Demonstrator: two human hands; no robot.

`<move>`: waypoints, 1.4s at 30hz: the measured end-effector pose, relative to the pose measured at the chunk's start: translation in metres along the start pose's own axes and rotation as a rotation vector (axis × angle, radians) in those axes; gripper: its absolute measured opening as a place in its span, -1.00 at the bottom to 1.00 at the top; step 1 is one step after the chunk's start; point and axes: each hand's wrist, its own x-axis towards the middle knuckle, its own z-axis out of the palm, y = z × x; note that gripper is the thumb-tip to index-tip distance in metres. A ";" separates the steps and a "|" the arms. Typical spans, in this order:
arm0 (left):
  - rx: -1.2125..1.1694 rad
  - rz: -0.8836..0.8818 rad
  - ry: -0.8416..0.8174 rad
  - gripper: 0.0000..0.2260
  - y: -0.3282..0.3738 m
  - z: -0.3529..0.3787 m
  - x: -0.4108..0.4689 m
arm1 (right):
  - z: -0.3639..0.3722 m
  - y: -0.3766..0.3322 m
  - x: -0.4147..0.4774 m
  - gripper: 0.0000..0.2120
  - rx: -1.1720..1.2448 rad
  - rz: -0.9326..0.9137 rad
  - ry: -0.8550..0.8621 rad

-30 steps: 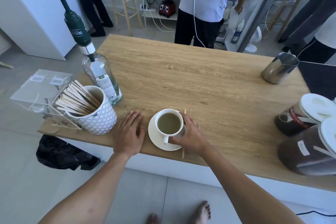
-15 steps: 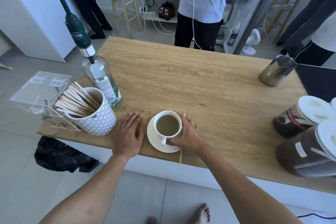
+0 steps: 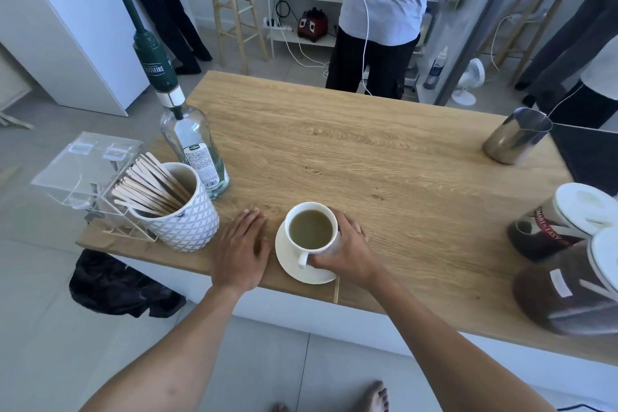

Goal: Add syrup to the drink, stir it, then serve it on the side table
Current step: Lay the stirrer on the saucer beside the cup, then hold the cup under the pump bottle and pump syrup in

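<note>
A white cup [image 3: 312, 230] of pale greenish-brown drink stands on a white saucer [image 3: 287, 264] near the front edge of the wooden counter [image 3: 384, 177]. My right hand [image 3: 347, 249] wraps around the cup's right side, thumb by the handle. My left hand [image 3: 242, 249] lies flat on the counter just left of the saucer, fingers apart, holding nothing. A wooden stir stick [image 3: 336, 289] lies under my right hand beside the saucer, only its end showing. The clear syrup bottle [image 3: 195, 147] with a green pump stands at the back left.
A white patterned pot [image 3: 187, 224] of wooden stir sticks and a clear acrylic box [image 3: 87, 167] sit at the left edge. A steel jug [image 3: 516, 135] stands far right. Two lidded coffee jars [image 3: 561, 221] lie on the right. People stand behind the counter.
Both hands have kept their places on the counter and the cup. Only the camera has shifted slightly.
</note>
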 end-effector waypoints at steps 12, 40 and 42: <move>0.041 -0.017 -0.283 -0.46 0.000 -0.012 0.008 | -0.025 -0.042 0.003 -0.18 0.095 -0.051 0.039; -0.287 -0.215 0.024 -0.74 -0.002 -0.304 0.078 | -0.026 -0.161 0.021 -0.36 0.117 -0.224 0.158; -0.304 -0.267 0.184 -0.75 -0.011 -0.326 0.086 | -0.021 -0.168 0.022 -0.37 0.133 -0.238 0.153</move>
